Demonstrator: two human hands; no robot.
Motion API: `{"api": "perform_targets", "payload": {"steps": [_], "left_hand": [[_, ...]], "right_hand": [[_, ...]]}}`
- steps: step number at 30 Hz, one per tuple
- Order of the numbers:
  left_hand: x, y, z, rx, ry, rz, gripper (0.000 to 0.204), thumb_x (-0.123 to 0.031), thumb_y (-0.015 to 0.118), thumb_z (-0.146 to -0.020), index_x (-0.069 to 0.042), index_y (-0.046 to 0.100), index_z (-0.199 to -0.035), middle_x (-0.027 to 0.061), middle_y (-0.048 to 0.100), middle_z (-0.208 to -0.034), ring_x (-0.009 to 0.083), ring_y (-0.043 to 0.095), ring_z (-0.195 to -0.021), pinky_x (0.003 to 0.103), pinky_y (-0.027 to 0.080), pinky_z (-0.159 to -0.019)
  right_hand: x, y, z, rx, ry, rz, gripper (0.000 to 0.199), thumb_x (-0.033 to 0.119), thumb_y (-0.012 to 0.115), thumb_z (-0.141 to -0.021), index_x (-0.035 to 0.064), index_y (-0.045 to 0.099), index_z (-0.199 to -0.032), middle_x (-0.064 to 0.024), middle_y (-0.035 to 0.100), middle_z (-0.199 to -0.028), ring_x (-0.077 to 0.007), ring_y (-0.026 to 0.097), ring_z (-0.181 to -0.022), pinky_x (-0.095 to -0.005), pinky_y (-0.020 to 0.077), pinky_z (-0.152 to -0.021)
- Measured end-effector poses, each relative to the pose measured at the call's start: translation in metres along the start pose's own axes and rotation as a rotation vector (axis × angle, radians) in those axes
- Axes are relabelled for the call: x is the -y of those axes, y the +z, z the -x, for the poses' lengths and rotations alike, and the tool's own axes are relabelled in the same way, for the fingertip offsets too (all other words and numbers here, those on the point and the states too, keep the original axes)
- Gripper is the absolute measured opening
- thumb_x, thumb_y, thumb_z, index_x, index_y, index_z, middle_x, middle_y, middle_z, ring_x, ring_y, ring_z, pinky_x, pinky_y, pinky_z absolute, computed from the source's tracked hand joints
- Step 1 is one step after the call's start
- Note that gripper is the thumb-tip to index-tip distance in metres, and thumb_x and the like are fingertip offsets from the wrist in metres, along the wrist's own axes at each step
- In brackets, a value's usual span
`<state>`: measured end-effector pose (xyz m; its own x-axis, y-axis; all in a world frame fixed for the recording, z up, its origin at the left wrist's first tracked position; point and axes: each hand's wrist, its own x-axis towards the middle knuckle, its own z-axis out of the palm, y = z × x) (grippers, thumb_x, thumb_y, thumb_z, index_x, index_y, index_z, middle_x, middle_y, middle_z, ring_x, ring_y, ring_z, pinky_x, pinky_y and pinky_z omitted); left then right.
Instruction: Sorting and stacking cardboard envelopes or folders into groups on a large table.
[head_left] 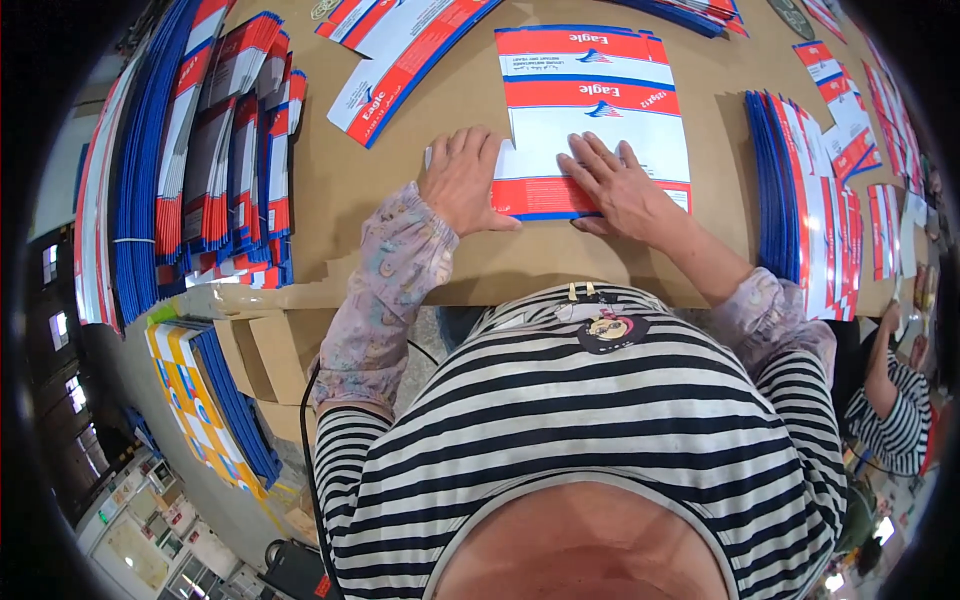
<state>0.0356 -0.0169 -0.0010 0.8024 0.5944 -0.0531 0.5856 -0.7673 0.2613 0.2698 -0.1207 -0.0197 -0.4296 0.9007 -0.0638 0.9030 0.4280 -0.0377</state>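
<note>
A flat printed carton sheet, red, white and blue, lies in front of me on the brown table. My left hand rests over the sheet's near left edge, fingers stretched forward and thumb pointing right along the near edge. My right hand lies with spread fingers on the white panel, near the sheet's near right part. Both palms face down. What lies under the palms is hidden.
Thick stacks of folded cartons stand at the left. Another stack is at the right. A loose carton sheet lies far left of centre. Below the table's left side are a brown cardboard box and yellow-patterned cartons. A person is at far right.
</note>
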Motion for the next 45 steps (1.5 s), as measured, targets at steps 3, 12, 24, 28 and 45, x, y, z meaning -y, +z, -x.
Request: {"api": "perform_targets", "payload": {"steps": [3,12,24,28,45], "left_hand": [[0.004,0.004,0.004,-0.096,0.046,0.031,0.099,-0.045,0.087,-0.047,-0.004,0.041,-0.125,0.0157,0.046,-0.121,0.0322,0.043,-0.118,0.046,0.03,-0.101],[0.01,-0.011,0.004,-0.112,0.141,0.042,0.09,-0.049,0.081,-0.055,-0.002,0.044,-0.122,0.0166,0.05,-0.114,0.0325,0.046,-0.113,0.045,0.032,-0.098],[0.014,-0.094,0.022,-0.854,0.002,0.72,0.059,-0.031,0.074,-0.074,0.001,0.052,-0.118,0.0202,0.054,-0.118,0.0344,0.054,-0.106,0.048,0.041,-0.092],[0.033,-0.023,0.024,-0.761,-0.131,0.592,0.05,-0.029,0.068,-0.081,0.002,0.053,-0.117,0.0185,0.054,-0.119,0.0336,0.053,-0.109,0.048,0.039,-0.095],[-0.012,0.049,0.007,-0.564,-0.18,0.065,0.05,-0.031,0.074,-0.074,-0.006,0.056,-0.113,0.0134,0.047,-0.113,0.0335,0.042,-0.115,0.052,0.026,-0.102]], "right_hand": [[0.003,0.005,0.0,-0.012,-0.038,0.089,0.076,0.051,0.055,-0.085,0.0029,0.034,-0.14,-0.0236,0.034,-0.142,-0.0384,0.034,-0.132,-0.056,0.0377,-0.095],[0.006,-0.02,-0.004,0.226,-0.012,-0.006,0.069,0.037,0.053,-0.089,0.0112,0.025,-0.146,-0.0199,0.029,-0.147,-0.0373,0.03,-0.136,-0.0514,0.0338,-0.104],[-0.038,-0.129,0.029,-0.458,-0.011,0.087,0.053,0.004,0.044,-0.088,0.0141,0.04,-0.14,-0.0105,0.038,-0.145,-0.0276,0.033,-0.136,-0.0488,0.0264,-0.11],[-0.099,-0.187,0.103,-0.836,0.177,0.185,0.051,-0.004,0.043,-0.085,0.0055,0.045,-0.136,-0.0142,0.047,-0.137,-0.0296,0.042,-0.13,-0.0406,0.0304,-0.109],[-0.083,-0.048,0.138,-0.439,0.663,-0.084,0.061,0.036,0.071,-0.076,0.0026,0.051,-0.123,-0.0201,0.051,-0.125,-0.0362,0.047,-0.12,-0.046,0.0387,-0.098]]}}
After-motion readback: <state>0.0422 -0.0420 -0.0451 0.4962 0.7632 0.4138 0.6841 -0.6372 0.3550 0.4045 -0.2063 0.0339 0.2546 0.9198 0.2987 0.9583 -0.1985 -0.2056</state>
